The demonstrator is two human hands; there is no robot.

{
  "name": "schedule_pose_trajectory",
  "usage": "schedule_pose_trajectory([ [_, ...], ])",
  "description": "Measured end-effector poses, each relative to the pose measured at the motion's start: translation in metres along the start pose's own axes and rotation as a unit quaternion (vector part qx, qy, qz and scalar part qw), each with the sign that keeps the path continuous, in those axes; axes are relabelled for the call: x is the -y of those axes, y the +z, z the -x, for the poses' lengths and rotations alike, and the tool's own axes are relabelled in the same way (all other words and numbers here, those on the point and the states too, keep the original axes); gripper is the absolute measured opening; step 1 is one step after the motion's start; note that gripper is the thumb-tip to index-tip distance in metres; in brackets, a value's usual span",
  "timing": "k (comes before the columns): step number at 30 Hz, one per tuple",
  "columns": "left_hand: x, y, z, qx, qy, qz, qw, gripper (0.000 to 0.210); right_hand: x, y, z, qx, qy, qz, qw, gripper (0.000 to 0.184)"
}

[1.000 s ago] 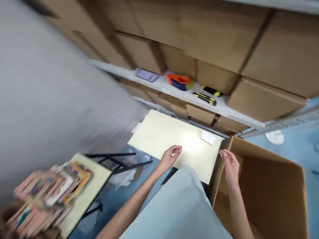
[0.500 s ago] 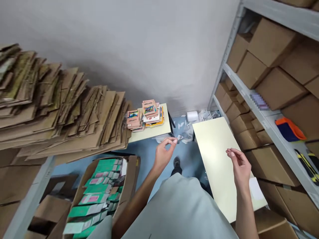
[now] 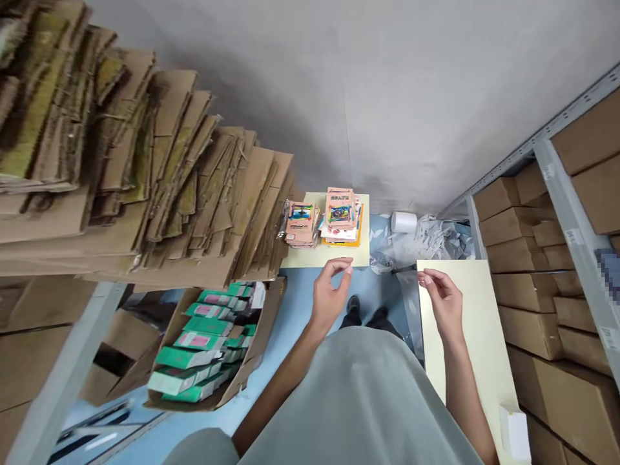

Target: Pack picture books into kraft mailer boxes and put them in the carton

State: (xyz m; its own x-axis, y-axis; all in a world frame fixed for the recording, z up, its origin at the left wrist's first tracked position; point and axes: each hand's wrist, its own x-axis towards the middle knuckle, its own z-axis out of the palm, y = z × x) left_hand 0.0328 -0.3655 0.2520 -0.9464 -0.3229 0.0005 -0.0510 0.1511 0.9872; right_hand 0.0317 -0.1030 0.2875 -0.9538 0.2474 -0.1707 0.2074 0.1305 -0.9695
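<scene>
My left hand [image 3: 330, 292] is raised in front of me, its thumb and fingers loosely curved with a small gap at the tips. Nothing shows in it. Beyond it, two stacks of pink-covered booklets [image 3: 340, 208] lie on a pale yellow table [image 3: 290, 258]. My right hand [image 3: 444, 303] hovers over a second pale yellow table [image 3: 467, 310], fingers loosely bent and no object visible between them. A small white box [image 3: 515, 431] sits on that table near my right forearm.
Flattened cardboard [image 3: 194, 219] is piled high on the left rack. Below it an open carton [image 3: 271, 336] holds green boxes [image 3: 194, 357]. Shelves of brown boxes [image 3: 526, 316] line the right. A white roll [image 3: 403, 222] and scraps [image 3: 436, 237] lie on the floor by the wall.
My view has turned right and moved nearer the booklets. The right hand has come closer to the left. Both feet now show. Neither hand has taken hold of anything visible.
</scene>
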Motion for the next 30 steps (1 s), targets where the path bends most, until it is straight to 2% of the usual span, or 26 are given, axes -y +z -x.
schedule_pose_trajectory([
  [4,0.017,0.0,-0.031,-0.043,-0.024,-0.009,0.999,0.023,-0.004,0.034,-0.049,0.078,0.011,-0.018,0.997,0.045],
  [11,0.036,0.001,-0.08,-0.136,-0.018,-0.034,0.99,0.029,-0.033,0.107,-0.136,0.223,-0.003,-0.026,0.974,0.04],
  [15,0.061,-0.006,-0.111,-0.144,-0.046,-0.073,0.986,0.037,-0.049,0.15,-0.178,0.281,-0.028,0.011,0.959,0.027],
  [20,0.112,-0.016,-0.165,-0.132,-0.096,-0.106,0.981,0.04,-0.064,0.195,-0.215,0.294,-0.033,0.093,0.951,0.02],
  [24,0.148,-0.019,-0.203,-0.097,-0.121,-0.169,0.973,0.038,-0.076,0.228,-0.228,0.275,-0.005,0.173,0.946,0.018],
  [27,0.164,-0.019,-0.218,-0.058,-0.112,-0.199,0.972,0.035,-0.086,0.247,-0.229,0.26,0.012,0.214,0.941,0.023],
  [30,0.168,-0.018,-0.222,-0.025,-0.095,-0.218,0.971,0.032,-0.093,0.257,-0.225,0.237,0.006,0.232,0.943,0.028],
])
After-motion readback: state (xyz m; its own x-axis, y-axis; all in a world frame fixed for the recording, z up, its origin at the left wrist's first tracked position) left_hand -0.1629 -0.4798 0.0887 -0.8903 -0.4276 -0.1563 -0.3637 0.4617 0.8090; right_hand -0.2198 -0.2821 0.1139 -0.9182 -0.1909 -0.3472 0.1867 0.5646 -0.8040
